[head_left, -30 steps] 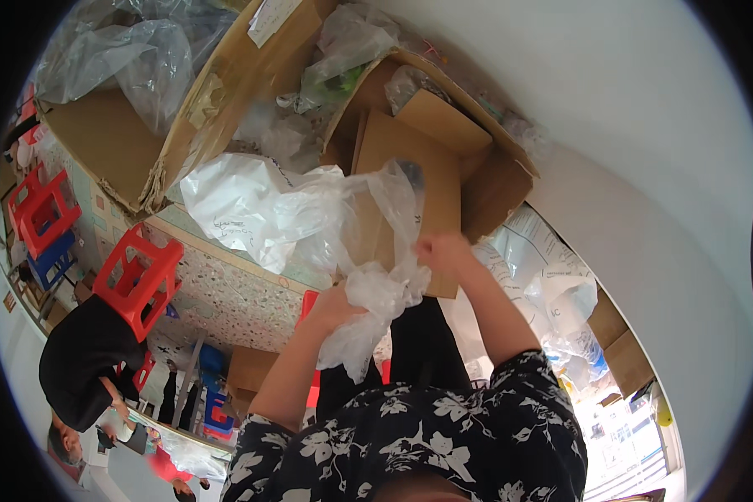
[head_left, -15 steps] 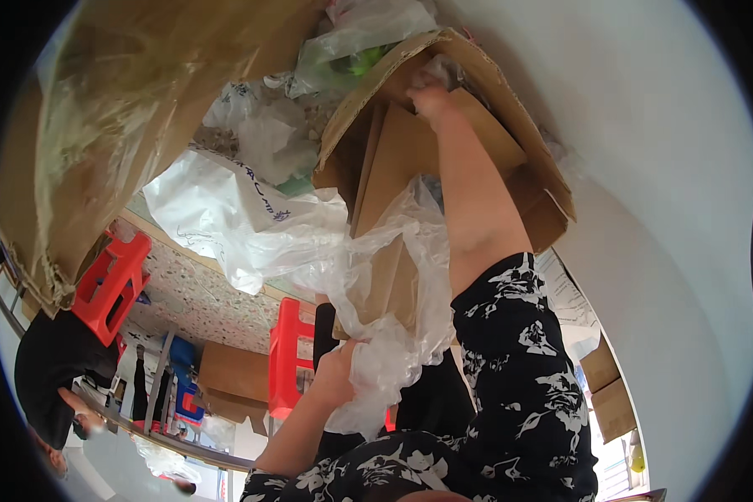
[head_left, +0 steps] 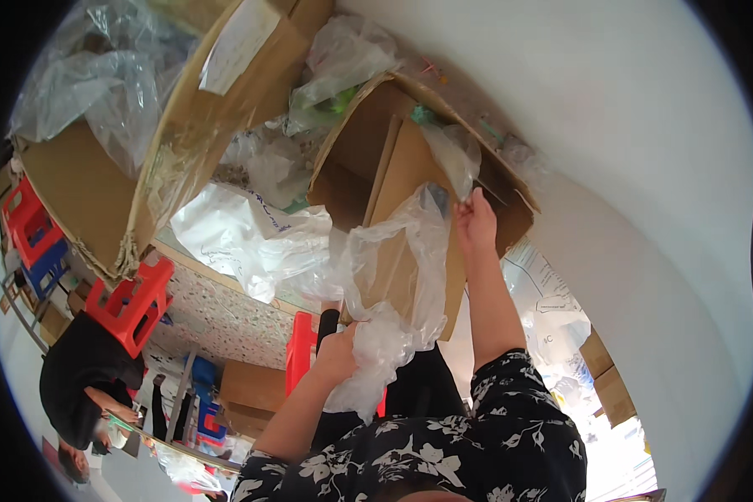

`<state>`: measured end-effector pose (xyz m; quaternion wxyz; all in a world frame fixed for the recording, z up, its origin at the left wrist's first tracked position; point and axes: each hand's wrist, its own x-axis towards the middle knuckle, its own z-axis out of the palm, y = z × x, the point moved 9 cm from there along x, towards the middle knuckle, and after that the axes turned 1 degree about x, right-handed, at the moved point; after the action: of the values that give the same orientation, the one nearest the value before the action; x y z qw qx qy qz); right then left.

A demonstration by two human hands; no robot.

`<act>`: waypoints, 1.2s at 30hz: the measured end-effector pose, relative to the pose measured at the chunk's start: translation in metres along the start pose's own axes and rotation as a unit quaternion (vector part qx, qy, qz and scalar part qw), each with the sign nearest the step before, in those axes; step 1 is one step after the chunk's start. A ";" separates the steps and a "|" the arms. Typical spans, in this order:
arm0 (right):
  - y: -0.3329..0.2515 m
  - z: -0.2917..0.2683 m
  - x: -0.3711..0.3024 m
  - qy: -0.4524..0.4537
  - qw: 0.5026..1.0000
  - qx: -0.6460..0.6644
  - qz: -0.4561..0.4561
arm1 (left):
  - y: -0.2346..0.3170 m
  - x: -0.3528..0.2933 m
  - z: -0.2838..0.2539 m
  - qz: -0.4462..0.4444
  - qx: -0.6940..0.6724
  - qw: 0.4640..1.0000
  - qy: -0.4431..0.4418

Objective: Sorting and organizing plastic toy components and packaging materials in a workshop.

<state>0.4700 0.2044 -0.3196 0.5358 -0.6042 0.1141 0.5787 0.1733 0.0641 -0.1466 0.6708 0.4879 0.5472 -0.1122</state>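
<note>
My left hand (head_left: 336,355) is closed on the bunched end of a clear plastic bag (head_left: 382,341). The rest of this bag spreads up over a brown cardboard panel (head_left: 412,159). That panel leans inside a tilted, open cardboard box (head_left: 347,155) in front of me. Over the box's right part, my right hand (head_left: 477,222) pinches the near end of a smaller clear plastic bag (head_left: 458,159). This second bag stretches away from my fingers toward the far side of the box, with a bit of green at its far end.
A large cardboard box (head_left: 263,88) with clear plastic stands at the left. A white printed sack (head_left: 243,243) lies between the boxes. Red stools (head_left: 134,305) stand at lower left, where another person in black (head_left: 84,376) bends over. A white wall (head_left: 644,167) rises on the right.
My right hand has drawn back toward me from the box's far end, pulling the small clear bag out long. My left hand keeps its grip. The whole view has shifted, showing more of the large left box.
</note>
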 end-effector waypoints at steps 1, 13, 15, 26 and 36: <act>0.000 0.001 -0.007 -0.004 1.000 0.003 -0.005 | 0.007 0.001 -0.002 0.024 0.002 1.000 0.003; 0.062 0.040 -0.049 -0.024 0.974 -0.190 0.120 | 0.011 0.031 -0.011 -0.103 -0.425 0.893 -0.104; 0.069 0.026 -0.056 -0.026 0.974 -0.200 0.105 | 0.019 0.024 -0.003 -0.121 -0.483 0.857 -0.134; -0.064 -0.035 -0.060 0.021 0.987 0.103 -0.121 | -0.032 -0.014 0.035 -0.008 -0.200 0.977 -0.075; -0.010 0.060 -0.161 -0.053 0.883 -0.376 -0.278 | -0.046 -0.006 0.049 0.001 -0.373 0.922 -0.104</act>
<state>0.3940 0.1775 -0.1676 0.4126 -0.7358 -0.3126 0.4367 0.1700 0.0006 -0.1694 0.8572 0.1889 0.4764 0.0505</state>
